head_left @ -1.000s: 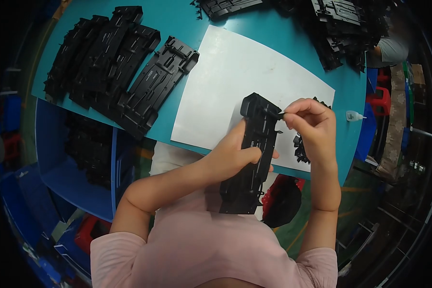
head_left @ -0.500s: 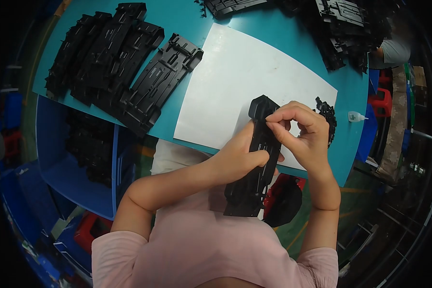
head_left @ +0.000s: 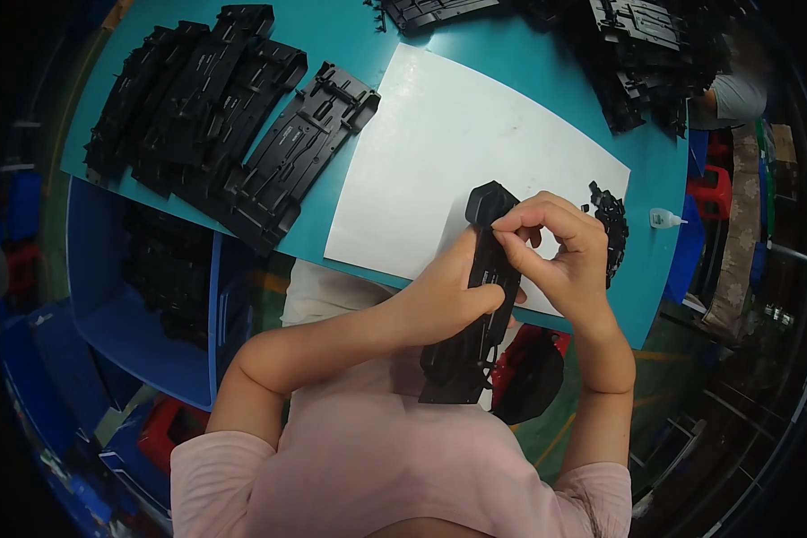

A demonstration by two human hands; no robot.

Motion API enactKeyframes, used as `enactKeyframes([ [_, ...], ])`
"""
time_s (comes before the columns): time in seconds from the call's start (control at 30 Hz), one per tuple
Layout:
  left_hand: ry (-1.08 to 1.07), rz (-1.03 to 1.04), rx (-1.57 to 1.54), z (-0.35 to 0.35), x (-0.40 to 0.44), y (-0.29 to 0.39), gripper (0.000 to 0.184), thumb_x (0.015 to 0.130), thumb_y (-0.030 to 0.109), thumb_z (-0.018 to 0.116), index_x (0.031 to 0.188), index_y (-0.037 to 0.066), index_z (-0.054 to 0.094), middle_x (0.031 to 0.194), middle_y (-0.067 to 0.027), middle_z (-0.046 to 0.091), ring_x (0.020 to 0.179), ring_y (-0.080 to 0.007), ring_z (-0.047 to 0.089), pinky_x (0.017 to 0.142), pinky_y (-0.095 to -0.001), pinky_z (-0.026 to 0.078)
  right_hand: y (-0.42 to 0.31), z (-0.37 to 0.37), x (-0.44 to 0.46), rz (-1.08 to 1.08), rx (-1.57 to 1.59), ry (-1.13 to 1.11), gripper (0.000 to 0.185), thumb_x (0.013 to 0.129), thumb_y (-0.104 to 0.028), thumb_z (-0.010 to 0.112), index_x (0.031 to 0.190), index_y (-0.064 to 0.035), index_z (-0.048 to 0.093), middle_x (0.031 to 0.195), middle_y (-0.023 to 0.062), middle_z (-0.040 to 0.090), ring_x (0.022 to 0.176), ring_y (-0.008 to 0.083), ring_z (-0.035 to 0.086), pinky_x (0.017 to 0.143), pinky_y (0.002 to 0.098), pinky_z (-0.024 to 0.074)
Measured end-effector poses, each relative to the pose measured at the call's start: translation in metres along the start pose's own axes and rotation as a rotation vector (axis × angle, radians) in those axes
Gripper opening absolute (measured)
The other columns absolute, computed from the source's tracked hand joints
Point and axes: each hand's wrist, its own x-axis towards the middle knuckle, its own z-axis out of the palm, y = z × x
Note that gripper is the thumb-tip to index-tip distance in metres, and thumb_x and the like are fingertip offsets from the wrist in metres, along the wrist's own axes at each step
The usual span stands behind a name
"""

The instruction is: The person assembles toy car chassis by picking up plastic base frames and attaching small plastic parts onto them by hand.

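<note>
A long black moulded plastic chassis tray (head_left: 457,363) is tilted over the table's near edge, its lower end close to my body. My left hand (head_left: 453,291) is wrapped round its middle, the thumb lying across the face. At the tray's upper end, thumb and forefinger of my right hand (head_left: 565,251) are pinched together against its surface; whatever sits between the fingertips is too small to make out. Just right of that hand, a heap of small black plastic parts (head_left: 611,233) lies on a white sheet (head_left: 448,152).
Similar black trays (head_left: 215,99) lie overlapped at the table's left, and another stack (head_left: 637,54) is at the back right. A small white bottle (head_left: 665,218) lies near the right edge. A blue bin (head_left: 143,332) with black parts stands at lower left. Another person's sleeve (head_left: 740,99) shows at right.
My right hand's pinched fingertips have shifted slightly left and down along the tray's upper end. The tray has tilted a little; my left hand keeps its hold.
</note>
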Motion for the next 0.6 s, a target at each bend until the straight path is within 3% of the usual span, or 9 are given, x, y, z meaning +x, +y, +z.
enactKeyframes([
  [0.27, 0.04, 0.066, 0.251, -0.0037, 0.0009, -0.0098, 0.05, 0.078, -0.003, 0.045, 0.126, -0.003, 0.033, 0.099, -0.0126, 0.059, 0.095, -0.0175, 0.058, 0.083, -0.0305, 0.049, 0.0039, 0.0026, -0.0006, 0.012, 0.0, -0.032, 0.012, 0.071, 0.001, 0.067, 0.082, -0.0007, 0.067, 0.074, 0.0045, 0.061, 0.064, 0.0098, 0.056, 0.059, 0.0222, 0.0455],
  [0.6, 0.042, 0.085, 0.155, -0.0011, 0.0018, -0.003, 0.051, 0.078, -0.003, 0.045, 0.127, -0.003, 0.033, 0.099, -0.0128, 0.058, 0.096, -0.0172, 0.058, 0.082, -0.0302, 0.049, 0.0036, -0.0001, -0.0002, 0.001, 0.008, 0.003, 0.013, 0.072, 0.0, 0.068, 0.085, -0.0014, 0.067, 0.075, 0.0039, 0.062, 0.067, 0.0109, 0.057, 0.061, 0.0225, 0.0458],
])
